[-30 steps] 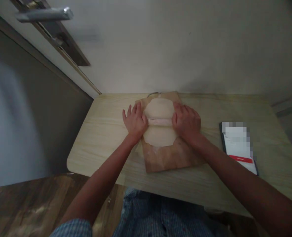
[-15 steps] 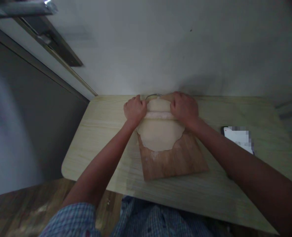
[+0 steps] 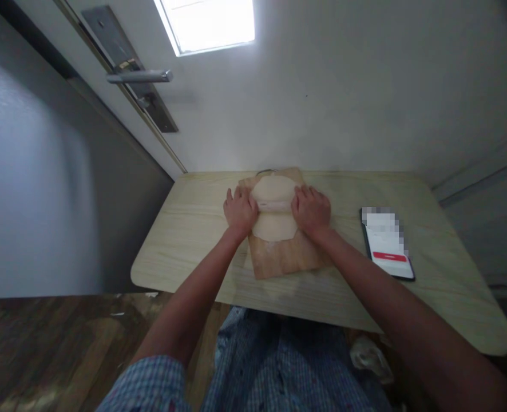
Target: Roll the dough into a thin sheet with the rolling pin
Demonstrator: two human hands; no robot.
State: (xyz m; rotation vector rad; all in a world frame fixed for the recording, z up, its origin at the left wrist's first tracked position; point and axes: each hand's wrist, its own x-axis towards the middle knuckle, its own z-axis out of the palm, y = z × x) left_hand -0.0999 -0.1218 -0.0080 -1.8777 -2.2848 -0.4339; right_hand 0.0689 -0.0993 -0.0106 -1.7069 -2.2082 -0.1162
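A sheet of pale dough point(image 3: 274, 228) lies flat on a brown wooden board point(image 3: 285, 258), its near edge uneven. Across the dough runs a pale rolling pin point(image 3: 276, 206), of which only the middle shows. My left hand point(image 3: 240, 210) is closed on its left end, and my right hand point(image 3: 311, 209) is closed on its right end. Both hands hide the ends of the pin. A thin metal loop handle point(image 3: 266, 171) shows at the board's far edge.
The board rests on a light wooden table point(image 3: 185, 229) against a white door with a metal handle point(image 3: 139, 76). A phone point(image 3: 386, 243) lies to the right. Below the table's right front is a whitish bundle point(image 3: 371, 359).
The camera view has shifted, showing more of the door and a bright window. The hands and pin are somewhat nearer the middle of the dough, and more of its far part shows.
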